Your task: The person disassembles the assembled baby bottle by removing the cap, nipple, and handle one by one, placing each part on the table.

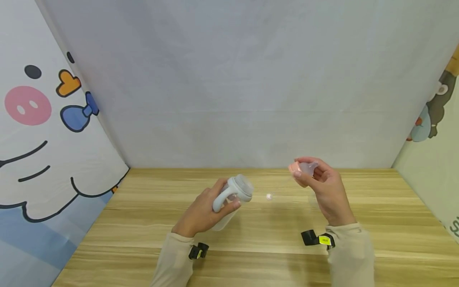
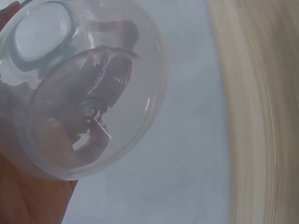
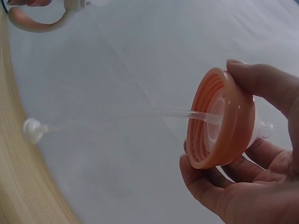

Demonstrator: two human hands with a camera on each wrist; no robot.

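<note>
My left hand (image 1: 202, 211) grips a clear baby bottle (image 1: 223, 222) that tilts to the right. A pale blue-grey handle (image 1: 221, 199) curves from the collar near its mouth. In the left wrist view the rounded, see-through bottle (image 2: 154, 88) fills the upper left, with fingers showing through it. My right hand (image 1: 331, 195) holds a pink screw ring (image 3: 238, 126) with a clear nipple (image 1: 309, 167) between thumb and fingers. From the ring's threaded side a thin clear straw (image 3: 163, 112) sticks out toward the bottle, ending in a round whitish weight (image 3: 33, 130). Ring and bottle are apart.
Both hands are above a wood-grain table (image 1: 161, 255). A plain pale grey curtain (image 1: 229, 79) stands behind it. A cartoon-printed panel (image 1: 46, 159) lines the left side, and another printed panel (image 1: 430, 175) the right. Black bands (image 1: 199, 251) sit at the wrists.
</note>
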